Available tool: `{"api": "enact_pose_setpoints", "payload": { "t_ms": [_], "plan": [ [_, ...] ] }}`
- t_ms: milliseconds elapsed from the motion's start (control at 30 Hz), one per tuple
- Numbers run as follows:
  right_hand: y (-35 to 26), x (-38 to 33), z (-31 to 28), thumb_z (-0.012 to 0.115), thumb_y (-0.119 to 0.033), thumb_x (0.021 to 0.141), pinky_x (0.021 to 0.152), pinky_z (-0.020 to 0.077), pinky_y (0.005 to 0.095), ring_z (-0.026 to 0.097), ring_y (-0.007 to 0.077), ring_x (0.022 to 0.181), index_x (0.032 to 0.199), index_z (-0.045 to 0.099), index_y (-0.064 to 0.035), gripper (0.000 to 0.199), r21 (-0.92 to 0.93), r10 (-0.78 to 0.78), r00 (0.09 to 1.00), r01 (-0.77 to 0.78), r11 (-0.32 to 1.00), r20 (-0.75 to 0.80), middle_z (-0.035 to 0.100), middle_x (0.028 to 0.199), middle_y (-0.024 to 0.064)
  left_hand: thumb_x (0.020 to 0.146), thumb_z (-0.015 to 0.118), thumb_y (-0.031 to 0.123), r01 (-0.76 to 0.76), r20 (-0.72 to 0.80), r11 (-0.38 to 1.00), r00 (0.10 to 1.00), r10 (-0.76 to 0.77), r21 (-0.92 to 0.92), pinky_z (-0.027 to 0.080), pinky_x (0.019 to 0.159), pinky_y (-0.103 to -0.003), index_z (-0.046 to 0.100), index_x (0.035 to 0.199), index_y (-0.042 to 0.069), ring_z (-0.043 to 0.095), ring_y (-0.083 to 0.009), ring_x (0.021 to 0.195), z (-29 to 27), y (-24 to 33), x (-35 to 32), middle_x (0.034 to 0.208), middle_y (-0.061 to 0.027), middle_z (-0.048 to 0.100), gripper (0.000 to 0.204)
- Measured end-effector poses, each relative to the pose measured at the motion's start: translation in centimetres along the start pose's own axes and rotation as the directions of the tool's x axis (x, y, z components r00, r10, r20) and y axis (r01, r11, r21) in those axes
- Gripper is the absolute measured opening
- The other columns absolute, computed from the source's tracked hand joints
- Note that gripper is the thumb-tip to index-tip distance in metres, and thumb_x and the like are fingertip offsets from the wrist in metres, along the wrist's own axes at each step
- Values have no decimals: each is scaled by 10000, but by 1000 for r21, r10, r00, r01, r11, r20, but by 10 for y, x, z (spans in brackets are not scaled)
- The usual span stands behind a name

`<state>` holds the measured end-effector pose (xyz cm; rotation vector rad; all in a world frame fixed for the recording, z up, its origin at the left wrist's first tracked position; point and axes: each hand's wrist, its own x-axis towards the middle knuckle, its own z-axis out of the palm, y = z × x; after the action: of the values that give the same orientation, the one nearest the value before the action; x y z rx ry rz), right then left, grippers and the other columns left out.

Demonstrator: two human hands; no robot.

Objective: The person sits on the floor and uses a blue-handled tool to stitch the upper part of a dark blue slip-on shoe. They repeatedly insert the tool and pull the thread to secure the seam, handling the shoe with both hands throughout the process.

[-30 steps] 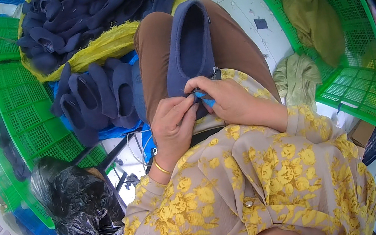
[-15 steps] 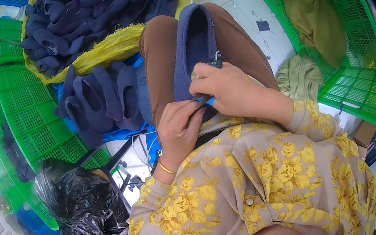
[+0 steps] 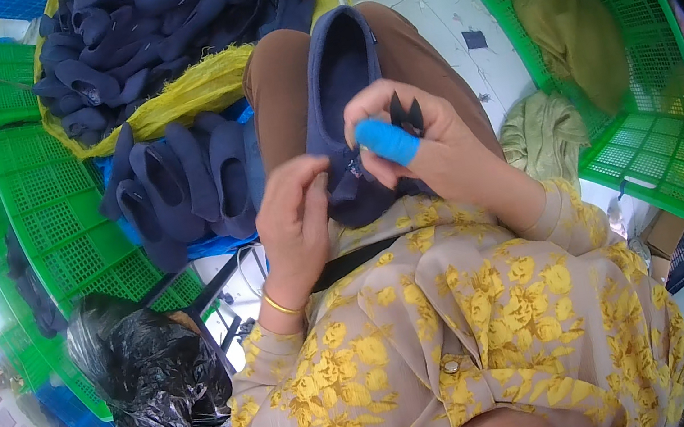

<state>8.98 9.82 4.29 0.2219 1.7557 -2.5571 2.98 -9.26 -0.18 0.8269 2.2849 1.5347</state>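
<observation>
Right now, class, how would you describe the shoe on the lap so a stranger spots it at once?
From the yellow-rimmed sack at the upper left, move right and down to the brown trousers. On them lies one dark blue shoe, its opening facing the camera. Unlike the row of shoes to its left, it lies alone, partly hidden by the right hand.

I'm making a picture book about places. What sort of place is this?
Perhaps a slipper workshop: a yellow sack brims with dark blue slippers, another slipper rests on the person's lap, and green plastic crates stand on both sides.
</observation>
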Motion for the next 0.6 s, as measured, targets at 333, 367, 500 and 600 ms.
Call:
{"api": "enact_pose_setpoints", "payload": {
  "t_ms": [333, 367, 500, 600],
  "plan": [
    [-28, -38, -11, 578, -18, 925, 660, 435, 219, 569, 79, 743, 957, 650, -9, 79, -155, -155, 988, 153, 976, -5, 642, 922, 66, 758, 660, 33, -466, 519, 788, 825, 222, 403, 459, 769, -380, 671, 924, 56, 540, -309, 872, -16, 25, 68, 898, -78, 621, 168],
    [-30, -42, -13, 589, -24, 930, 689, 442, 223, 579, 82, 777, 989, 647, -15, 83, -160, -199, 980, 198, 967, 9, 648, 937, 58, 746, 670, 31, -467, 502, 773, 835, 226, 430, 459, 768, -381, 666, 913, 53, 539, -313, 875, -17, 31, 66, 883, -83, 615, 169],
    [-30, -47, -21, 652, -42, 901, 696, 458, 234, 603, 98, 789, 1036, 636, -34, 136, -276, -279, 958, 287, 917, 68, 651, 905, 50, 777, 693, 60, -279, 295, 869, 941, 164, 409, 456, 641, -358, 650, 882, 38, 558, -290, 707, 0, 53, 42, 767, -115, 584, 116],
    [-23, -41, -21, 696, -57, 841, 634, 477, 297, 624, 171, 725, 1046, 604, -63, 226, -578, -96, 994, 104, 809, 43, 632, 848, 94, 833, 650, 69, 12, 281, 980, 957, -69, 201, 491, 699, -395, 635, 968, -3, 608, -346, 773, 15, 42, 19, 839, -172, 619, 154]
  ]
}}
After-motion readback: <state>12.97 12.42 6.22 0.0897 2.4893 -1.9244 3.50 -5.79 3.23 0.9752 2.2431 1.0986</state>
